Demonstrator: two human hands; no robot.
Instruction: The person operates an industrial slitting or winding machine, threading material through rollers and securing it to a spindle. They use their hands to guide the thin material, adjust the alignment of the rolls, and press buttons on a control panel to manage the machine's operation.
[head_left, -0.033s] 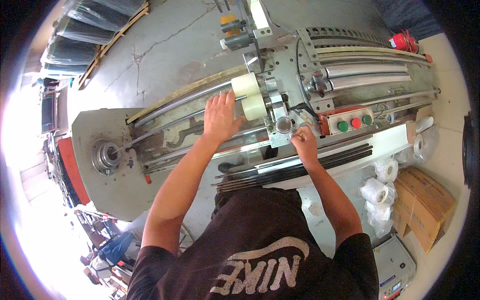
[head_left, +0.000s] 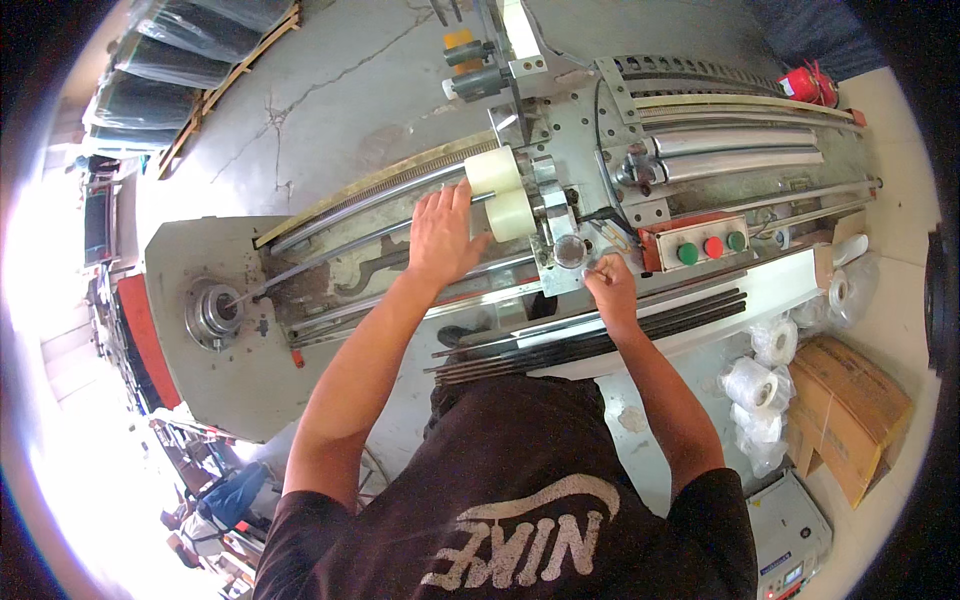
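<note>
My left hand [head_left: 443,240] lies over a thin metal rod [head_left: 345,242], fingers stretched out and the thumb apart. Its fingertips come up close to two cream-coloured rollers [head_left: 509,214] on the machine's carriage [head_left: 565,125]; whether they touch the rod or a roller, I cannot tell. The rod runs from the round chuck [head_left: 212,312] at the left to the rollers. My right hand [head_left: 612,290] is closed, fingers curled together beside a round metal knob [head_left: 570,251] at the carriage's near edge. What those fingers pinch, if anything, is hidden.
Several dark rods [head_left: 600,335] lie on a white tray [head_left: 775,285] close to my body. A control box [head_left: 700,245] with green and red buttons sits right of my right hand. Plastic-wrapped rolls [head_left: 755,385] and a cardboard box [head_left: 845,410] stand at the right.
</note>
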